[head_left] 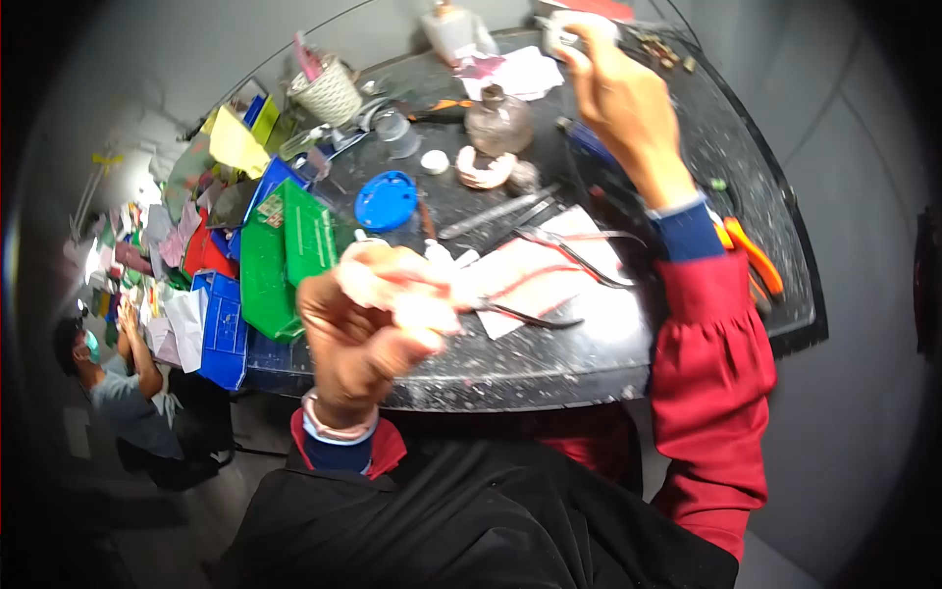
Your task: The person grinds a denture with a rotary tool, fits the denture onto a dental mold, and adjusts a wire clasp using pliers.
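Note:
My left hand [358, 348] is closed around a pale pinkish-white piece [402, 290], blurred and washed out by glare; it resembles a dental model, but its exact kind is unclear. Stretched to the back of the bench, my right hand [628, 98] has its thumb and forefinger apart beside a white rounded object [579, 31]. Whether the fingertips touch that object cannot be made out. A horseshoe-shaped dental cast [486, 172] lies in front of a glass spirit burner [498, 123]. Wire pliers [579, 257] rest on a white paper [559, 285] below.
A green tray [280, 260] and blue trays [221, 329] line the bench's left edge. A blue lid [386, 199], a woven basket [327, 93] and orange-handled pliers [754, 255] stand around the dark bench [471, 388]. Another person [132, 393] sits at far left.

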